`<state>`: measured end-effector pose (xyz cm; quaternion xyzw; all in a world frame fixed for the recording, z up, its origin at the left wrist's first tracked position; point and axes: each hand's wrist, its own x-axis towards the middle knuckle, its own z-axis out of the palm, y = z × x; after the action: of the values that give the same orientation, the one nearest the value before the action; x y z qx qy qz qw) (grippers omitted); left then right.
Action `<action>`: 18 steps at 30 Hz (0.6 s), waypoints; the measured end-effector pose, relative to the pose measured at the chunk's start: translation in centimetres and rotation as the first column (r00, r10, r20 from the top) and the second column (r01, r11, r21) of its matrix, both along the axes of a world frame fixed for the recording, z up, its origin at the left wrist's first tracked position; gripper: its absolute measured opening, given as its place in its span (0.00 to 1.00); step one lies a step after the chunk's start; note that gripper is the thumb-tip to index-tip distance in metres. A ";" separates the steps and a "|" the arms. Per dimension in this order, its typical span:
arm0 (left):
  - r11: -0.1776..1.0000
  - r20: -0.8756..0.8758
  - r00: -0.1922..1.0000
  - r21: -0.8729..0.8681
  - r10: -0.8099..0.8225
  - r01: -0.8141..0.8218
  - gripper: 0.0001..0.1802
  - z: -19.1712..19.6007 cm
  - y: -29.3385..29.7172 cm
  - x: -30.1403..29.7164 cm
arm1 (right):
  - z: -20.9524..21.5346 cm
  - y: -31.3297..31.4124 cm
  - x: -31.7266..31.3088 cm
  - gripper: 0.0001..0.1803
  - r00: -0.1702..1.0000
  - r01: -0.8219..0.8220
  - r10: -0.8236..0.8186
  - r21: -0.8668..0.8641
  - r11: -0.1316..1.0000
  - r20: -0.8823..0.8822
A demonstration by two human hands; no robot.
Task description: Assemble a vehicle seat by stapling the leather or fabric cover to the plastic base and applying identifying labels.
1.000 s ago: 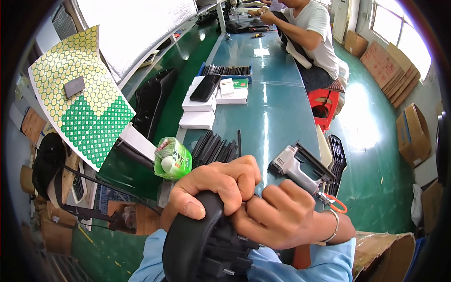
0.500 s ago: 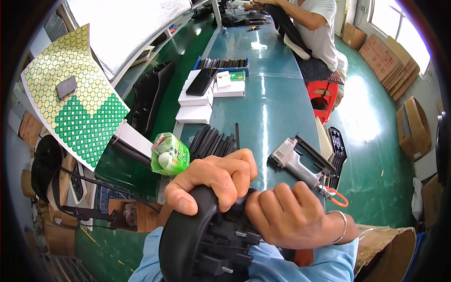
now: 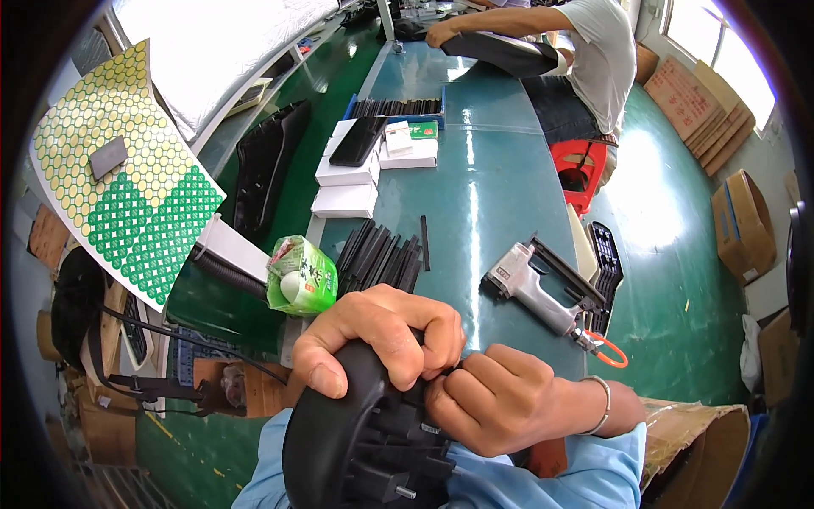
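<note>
A curved black plastic part (image 3: 356, 441) with ribs and pegs on its inner side is held close under the camera. My left hand (image 3: 373, 335) wraps over its top rim, thumb on the outer face. My right hand (image 3: 500, 399) is closed against the rim's inner edge, fingertips pinching at a spot hidden between both hands. A metal bracelet sits on the right wrist. Both sleeves are light blue.
A grey pneumatic staple gun (image 3: 543, 293) with an orange hose lies on the green table (image 3: 500, 195). Black strips (image 3: 377, 254), a green packet (image 3: 301, 276), white boxes (image 3: 348, 182) and a sticker sheet (image 3: 127, 195) lie left. Another person (image 3: 585, 51) sits at the far end.
The black part and both hands have dropped slightly lower and nearer. My right hand's fingers have shifted along the rim, closer to the left hand's fingertips.
</note>
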<state>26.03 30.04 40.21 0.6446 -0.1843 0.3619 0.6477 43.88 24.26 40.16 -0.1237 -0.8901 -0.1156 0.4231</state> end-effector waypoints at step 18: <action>0.998 0.034 0.999 -0.055 -0.042 0.044 0.24 0.1 0.0 0.6 | -1.3 -1.2 1.2 0.10 0.990 -0.044 0.082 -0.296 0.954 0.116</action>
<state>26.59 30.03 40.33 0.6162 -0.1987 0.3634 0.6699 45.12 23.01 38.91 -0.1491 -0.9259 0.0234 0.3463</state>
